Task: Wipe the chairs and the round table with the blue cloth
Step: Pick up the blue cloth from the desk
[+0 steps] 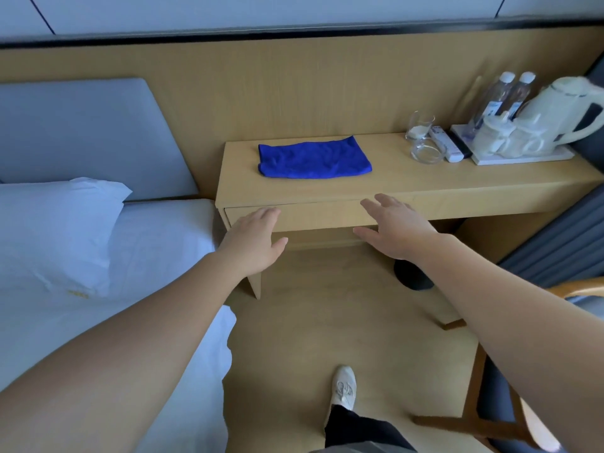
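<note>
At right edge, chair (474, 384) mostly cut off; blue cloth (314, 160) unobstructed.

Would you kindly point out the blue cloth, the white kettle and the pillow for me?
blue cloth (313, 160): head view, middle of the folded cloth on the desk.
kettle (555, 109): head view, on its white body.
pillow (55, 230): head view, middle of its white cover.

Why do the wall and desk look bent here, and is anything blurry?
Head view: the wide-angle lens bows the black wall strip and the front edge of the light wooden desk; the white electric kettle at the right edge is smeared, while the folded blue cloth looks sharp; light is soft, with a bluish cast on the white pillow and no hard shadows.
</note>
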### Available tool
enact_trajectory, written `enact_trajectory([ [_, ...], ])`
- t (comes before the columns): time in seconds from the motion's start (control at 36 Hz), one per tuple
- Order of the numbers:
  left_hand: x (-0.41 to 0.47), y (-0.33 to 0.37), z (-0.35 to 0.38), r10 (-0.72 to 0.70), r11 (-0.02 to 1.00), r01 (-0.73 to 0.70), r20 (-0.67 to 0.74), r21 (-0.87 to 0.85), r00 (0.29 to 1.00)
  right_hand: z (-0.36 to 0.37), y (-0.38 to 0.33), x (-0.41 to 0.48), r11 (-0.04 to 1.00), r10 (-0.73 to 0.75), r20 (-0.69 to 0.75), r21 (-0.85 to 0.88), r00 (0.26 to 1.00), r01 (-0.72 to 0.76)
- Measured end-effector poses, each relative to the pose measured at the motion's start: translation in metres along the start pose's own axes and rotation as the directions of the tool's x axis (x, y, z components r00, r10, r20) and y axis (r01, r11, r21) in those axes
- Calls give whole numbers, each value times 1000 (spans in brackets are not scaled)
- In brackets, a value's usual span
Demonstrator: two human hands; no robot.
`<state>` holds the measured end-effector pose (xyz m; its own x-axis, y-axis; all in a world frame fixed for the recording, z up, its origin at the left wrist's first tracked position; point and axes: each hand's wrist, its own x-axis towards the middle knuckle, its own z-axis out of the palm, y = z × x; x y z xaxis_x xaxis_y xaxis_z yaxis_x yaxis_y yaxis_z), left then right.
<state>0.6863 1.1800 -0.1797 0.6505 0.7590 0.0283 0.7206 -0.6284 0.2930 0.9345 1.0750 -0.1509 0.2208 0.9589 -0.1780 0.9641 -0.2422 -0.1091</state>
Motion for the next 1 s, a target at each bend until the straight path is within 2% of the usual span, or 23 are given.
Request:
enact_trajectory([
  [0.33, 113, -4, 21, -90, 996, 91, -36, 8, 995, -14, 56, 125, 996, -77, 41, -32, 996, 79],
  [0.61, 168, -37, 33, -138, 990, 138, 2, -12, 990, -9, 56, 203, 996, -88, 136, -11, 987, 90],
  [0.78, 222, -73, 42, -70, 998, 70, 22, 1, 997, 2, 53, 256, 999, -45, 163, -13, 986, 47],
  [1.0, 306, -118, 48, 66, 997, -64, 94, -34, 993, 17, 40, 320, 997, 80, 249, -13, 965, -79],
])
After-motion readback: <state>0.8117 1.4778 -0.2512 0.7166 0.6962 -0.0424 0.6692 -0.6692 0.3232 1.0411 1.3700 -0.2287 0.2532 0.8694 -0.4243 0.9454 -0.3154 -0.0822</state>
